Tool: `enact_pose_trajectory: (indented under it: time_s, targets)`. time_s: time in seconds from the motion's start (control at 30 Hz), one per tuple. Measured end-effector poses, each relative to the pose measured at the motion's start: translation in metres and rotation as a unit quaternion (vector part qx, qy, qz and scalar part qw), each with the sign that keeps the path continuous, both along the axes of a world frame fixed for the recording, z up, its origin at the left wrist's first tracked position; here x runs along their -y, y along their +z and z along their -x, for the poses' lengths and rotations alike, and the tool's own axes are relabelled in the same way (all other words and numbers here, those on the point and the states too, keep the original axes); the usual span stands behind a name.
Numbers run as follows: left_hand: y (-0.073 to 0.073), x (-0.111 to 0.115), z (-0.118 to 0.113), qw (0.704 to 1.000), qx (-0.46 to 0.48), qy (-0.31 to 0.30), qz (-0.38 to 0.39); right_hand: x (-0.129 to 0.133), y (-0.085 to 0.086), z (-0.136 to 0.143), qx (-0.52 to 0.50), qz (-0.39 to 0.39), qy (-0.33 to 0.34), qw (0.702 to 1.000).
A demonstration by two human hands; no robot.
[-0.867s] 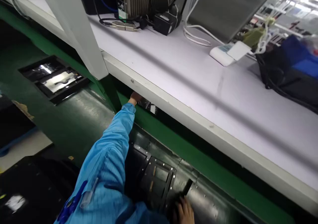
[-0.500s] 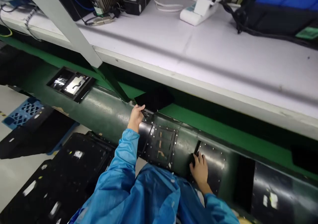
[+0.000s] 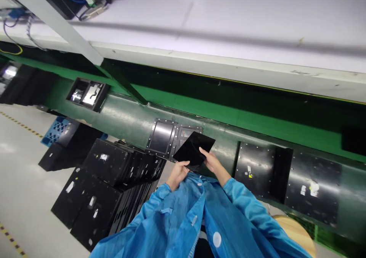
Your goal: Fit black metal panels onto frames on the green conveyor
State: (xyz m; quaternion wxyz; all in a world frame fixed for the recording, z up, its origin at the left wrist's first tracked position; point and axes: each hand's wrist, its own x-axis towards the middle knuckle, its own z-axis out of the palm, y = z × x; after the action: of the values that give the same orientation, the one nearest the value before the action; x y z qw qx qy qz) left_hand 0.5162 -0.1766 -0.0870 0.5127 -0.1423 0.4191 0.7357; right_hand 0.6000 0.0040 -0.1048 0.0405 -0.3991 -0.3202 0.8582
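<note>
Panel [image 3: 194,148], frame centre: looks light, stiff, slippery; 2 hands, left [image 3: 177,174] and right [image 3: 212,162], pinching edges; edge grip best.

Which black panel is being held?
The panel gripped by left hand and right hand; no hand touches the other panels.

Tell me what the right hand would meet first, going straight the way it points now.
The right hand would meet the black sheet it holds; past it, probably a half-covered frame, but depth is unclear.

Frames [image 3: 162,138] on bench [image 3: 124,115], stacked panels [image 3: 107,159] front left — tabletop [image 3: 214,25] behind
</note>
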Motion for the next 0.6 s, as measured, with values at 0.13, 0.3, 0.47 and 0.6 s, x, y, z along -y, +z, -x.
enact_pose_trajectory:
  time_s: [0.13, 0.3, 0.47, 0.6]
  targets:
    - [-0.009, 0.019, -0.008, 1.0, -0.004, 0.016, 0.017, 0.001, -0.014, 0.018, 0.057, 0.05, -0.078, 0.994]
    - [-0.027, 0.027, 0.003, 0.999, 0.022, 0.005, 0.029, -0.021, -0.027, 0.046, 0.066, 0.059, -0.004, 0.996]
    - [-0.024, 0.026, 0.028, 0.989, -0.054, 0.139, 0.017, -0.013, -0.021, 0.077, 0.011, -0.008, -0.041, 0.999]
    - [-0.009, 0.014, 0.042, 0.982, -0.028, 0.175, -0.068, 0.026, 0.002, 0.081, -0.071, -0.064, -0.169, 0.981]
